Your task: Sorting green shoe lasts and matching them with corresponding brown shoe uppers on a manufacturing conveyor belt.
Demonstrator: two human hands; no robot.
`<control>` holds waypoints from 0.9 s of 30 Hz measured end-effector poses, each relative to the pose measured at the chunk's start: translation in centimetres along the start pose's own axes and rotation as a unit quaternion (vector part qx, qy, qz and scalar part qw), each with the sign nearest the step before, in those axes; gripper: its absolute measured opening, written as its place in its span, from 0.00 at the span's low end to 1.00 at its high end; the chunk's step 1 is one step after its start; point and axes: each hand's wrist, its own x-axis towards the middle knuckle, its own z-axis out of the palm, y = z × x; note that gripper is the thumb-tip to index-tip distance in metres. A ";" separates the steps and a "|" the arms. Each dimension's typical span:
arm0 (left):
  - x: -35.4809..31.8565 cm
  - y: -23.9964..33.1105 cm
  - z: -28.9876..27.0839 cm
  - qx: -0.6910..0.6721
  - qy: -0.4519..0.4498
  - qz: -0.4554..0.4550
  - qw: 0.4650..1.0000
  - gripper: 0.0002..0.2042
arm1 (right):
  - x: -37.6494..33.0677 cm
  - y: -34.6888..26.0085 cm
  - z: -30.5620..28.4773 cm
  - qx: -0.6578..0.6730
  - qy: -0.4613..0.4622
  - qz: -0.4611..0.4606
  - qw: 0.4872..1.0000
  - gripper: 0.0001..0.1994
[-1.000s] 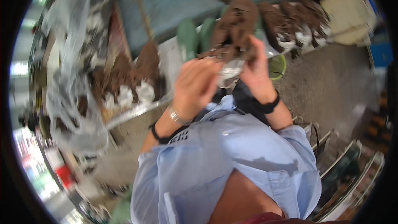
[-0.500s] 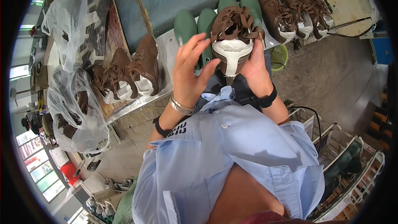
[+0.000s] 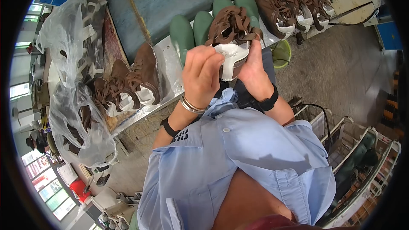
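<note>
A brown shoe upper (image 3: 229,32) with loose brown laces, a white lining and a white heel strip is held in front of me, its heel toward my body. My right hand (image 3: 254,68) grips its right side, thumb up along the edge. My left hand (image 3: 201,74) is closed against the left edge of the heel opening, fingers curled in a pinch; its fingertips are partly hidden. Green shoe lasts (image 3: 181,34) stand just beyond the upper on the metal-edged bench. Whether a last is inside the held upper cannot be seen.
More brown uppers sit left (image 3: 145,74) and right (image 3: 272,12) along the bench edge (image 3: 166,68). Clear plastic bags (image 3: 72,38) with uppers hang at the far left. A yellow-green bin (image 3: 282,54) stands beyond my right wrist. A white wire rack (image 3: 358,174) with dark green items is lower right.
My left hand's spread fingers have curled closed and moved onto the left edge of the upper's heel. My right hand keeps its grip. The whole view has shifted slightly.
</note>
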 end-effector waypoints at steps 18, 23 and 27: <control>-0.7 1.0 0.7 0.037 -0.055 -0.010 0.998 0.13 | -0.4 1.1 0.0 -0.093 0.009 -0.117 0.989 0.19; -0.5 1.0 1.6 0.064 -0.037 0.078 0.994 0.13 | 0.1 0.7 -0.5 -0.085 -0.072 -0.157 0.981 0.19; -0.9 0.6 1.6 0.072 -0.061 0.090 0.992 0.13 | 0.2 0.5 -0.9 -0.094 -0.054 -0.167 0.980 0.20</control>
